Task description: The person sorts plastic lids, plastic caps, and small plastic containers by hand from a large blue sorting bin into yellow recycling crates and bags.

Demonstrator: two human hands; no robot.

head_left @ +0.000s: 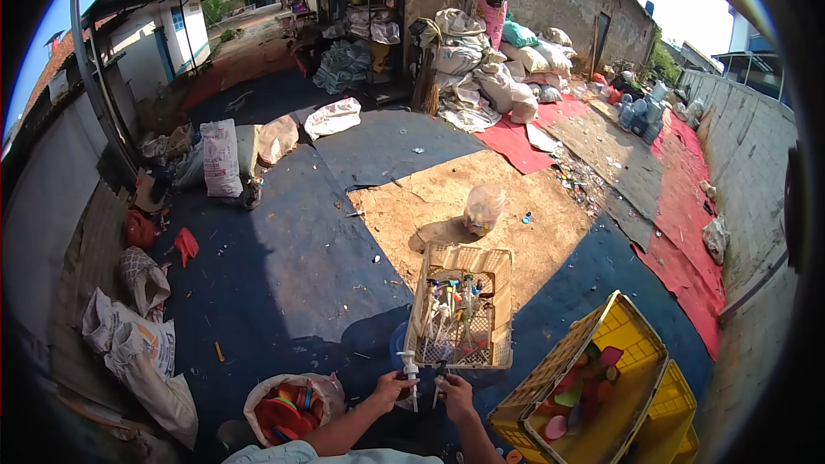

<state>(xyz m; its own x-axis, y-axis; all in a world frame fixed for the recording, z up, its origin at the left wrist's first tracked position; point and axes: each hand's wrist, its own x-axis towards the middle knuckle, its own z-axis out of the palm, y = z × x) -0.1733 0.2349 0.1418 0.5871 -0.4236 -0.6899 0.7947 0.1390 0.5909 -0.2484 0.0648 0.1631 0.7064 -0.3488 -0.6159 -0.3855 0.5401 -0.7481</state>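
My left hand (389, 390) is closed around a white dispenser pump (410, 368), its head upward and a thin tube hanging below. Beside it, my right hand (456, 394) grips a black-topped pump (442, 368), partly covered by the fingers. Both hands are just short of the near end of a cream plastic crate (418, 301). Inside that crate lie several pump and spray heads (449, 305) in white, green, blue and black, with tubes attached. A blue round container (398, 344) shows partly behind the crate's left near corner.
An open sack (255, 399) of red and orange plastic pieces stands at left. Yellow crates (632, 335) with coloured plastic pieces are at right. Beyond the cream crate sits a clear, rounded container (485, 206). Filled sacks (464, 60) pile up against the far wall.
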